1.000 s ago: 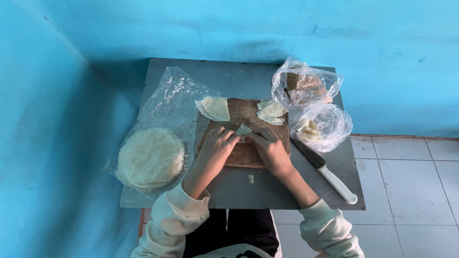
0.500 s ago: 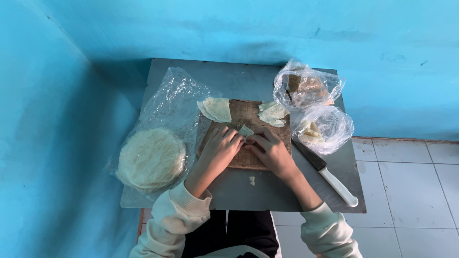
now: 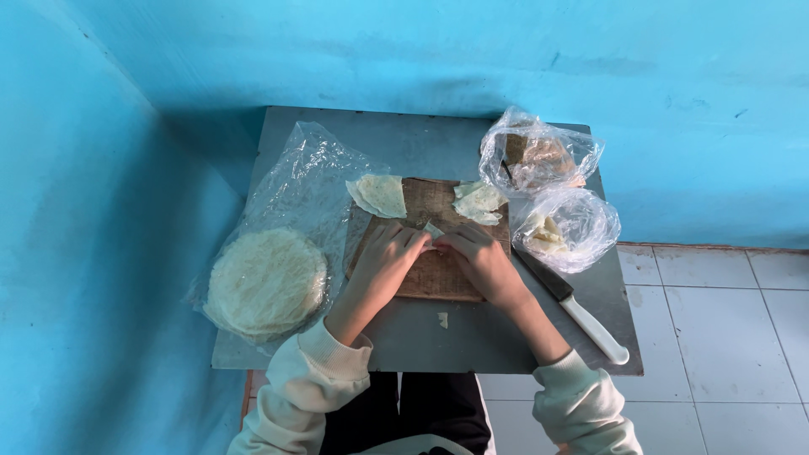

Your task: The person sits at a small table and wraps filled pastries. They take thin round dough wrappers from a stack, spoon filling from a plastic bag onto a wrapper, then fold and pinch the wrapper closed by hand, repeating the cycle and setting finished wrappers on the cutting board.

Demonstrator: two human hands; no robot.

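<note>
A small pale wrapper piece sits near the middle of a worn brown wooden cutting board, pinched between the fingertips of both hands, which meet over it as if folding or rolling it tight. The left hand lies palm down with its fingers curled onto the piece from the left; the right hand mirrors it from the right, knuckles raised, fingertips pressing in, so both are closed on the wrapper rather than loose. Both forearms angle inward from cream knitted sleeves at the near edge, the elbows spread wide and the wrists low to the board. Two more pale cut wrapper sheets wait at the board's far edge within easy reach, one at the left corner and a crumpled one at the right. The board rests on a grey metal counter set against a bright blue wall. To the left, a round stack of thin white wrappers lies inside a clear plastic bag spread flat. To the right stand two open clear bags, the farther holding something brownish, the nearer holding pale pieces. A dark-bladed knife with a white handle lies parked beside the right forearm, blade pointing towards the board. A tiny pale scrap rests on the counter just below the board.
</note>
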